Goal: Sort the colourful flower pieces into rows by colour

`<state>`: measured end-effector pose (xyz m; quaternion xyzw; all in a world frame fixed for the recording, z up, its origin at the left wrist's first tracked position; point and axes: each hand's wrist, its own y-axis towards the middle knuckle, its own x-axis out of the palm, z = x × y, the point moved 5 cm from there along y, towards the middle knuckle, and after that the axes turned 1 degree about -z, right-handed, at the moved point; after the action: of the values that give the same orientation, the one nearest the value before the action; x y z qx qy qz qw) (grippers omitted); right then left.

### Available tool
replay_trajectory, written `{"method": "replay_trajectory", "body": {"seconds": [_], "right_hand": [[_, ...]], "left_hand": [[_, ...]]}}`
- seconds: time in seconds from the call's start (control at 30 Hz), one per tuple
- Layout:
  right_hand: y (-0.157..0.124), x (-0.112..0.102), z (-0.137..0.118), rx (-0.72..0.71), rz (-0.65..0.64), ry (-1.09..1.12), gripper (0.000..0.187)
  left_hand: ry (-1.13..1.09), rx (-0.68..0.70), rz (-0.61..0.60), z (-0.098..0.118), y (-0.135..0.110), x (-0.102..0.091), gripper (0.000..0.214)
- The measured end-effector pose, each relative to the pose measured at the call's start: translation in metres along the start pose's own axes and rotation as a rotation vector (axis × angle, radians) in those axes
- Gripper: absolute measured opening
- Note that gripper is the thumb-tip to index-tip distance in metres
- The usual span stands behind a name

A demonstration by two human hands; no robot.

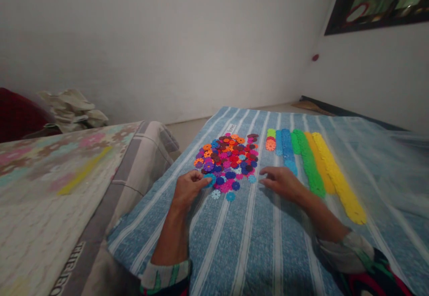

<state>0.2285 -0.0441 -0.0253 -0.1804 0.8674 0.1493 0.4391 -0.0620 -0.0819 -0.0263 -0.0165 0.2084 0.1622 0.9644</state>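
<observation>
My left hand (187,188) pinches a light blue notched disc (210,179) between thumb and fingers, at the near left edge of a mixed pile of plastic discs (228,156). Purple, orange, red, pink and dark blue discs overlap in that pile. To its right, my right hand (283,182) hovers with thumb and fingers apart and nothing visible between them. A pale blue disc (252,179) lies just left of its fingertips. Near the front of the pile are another blue disc (230,196) and a whitish one (216,194).
Rows of overlapping discs lie to the right: yellow (340,177), green (309,164), blue (287,146) and a short row ending in orange (271,145). Everything rests on a blue striped cloth (234,247). A floral-covered surface (67,171) stands left, with a wall (201,41) behind.
</observation>
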Motion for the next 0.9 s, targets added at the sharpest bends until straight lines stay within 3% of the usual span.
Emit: {"method": "replay_trajectory", "body": {"seconds": [0.13, 0.27, 0.43, 0.63, 0.77, 0.9], "right_hand": [[-0.003, 0.026, -0.033, -0.088, -0.02, 0.248, 0.032], [-0.005, 0.044, -0.048, -0.116, -0.032, 0.404, 0.028], [-0.004, 0.049, -0.047, -0.099, -0.01, 0.486, 0.013], [-0.002, 0.057, -0.039, -0.035, -0.099, 0.662, 0.012], [0.002, 0.028, -0.027, -0.045, -0.074, 0.506, 0.013], [0.002, -0.032, 0.011, 0.083, 0.106, 0.138, 0.02]], "left_hand": [[-0.178, -0.015, -0.237, 0.015, -0.016, 0.037, 0.029], [-0.259, -0.022, -0.36, 0.014, -0.025, 0.061, 0.028], [-0.309, -0.014, -0.424, 0.007, -0.026, 0.073, 0.029], [-0.364, -0.04, -0.473, 0.004, -0.028, 0.081, 0.03], [-0.33, -0.035, -0.453, 0.006, -0.027, 0.082, 0.024], [-0.245, -0.007, -0.376, 0.012, -0.023, 0.077, 0.023]]}}
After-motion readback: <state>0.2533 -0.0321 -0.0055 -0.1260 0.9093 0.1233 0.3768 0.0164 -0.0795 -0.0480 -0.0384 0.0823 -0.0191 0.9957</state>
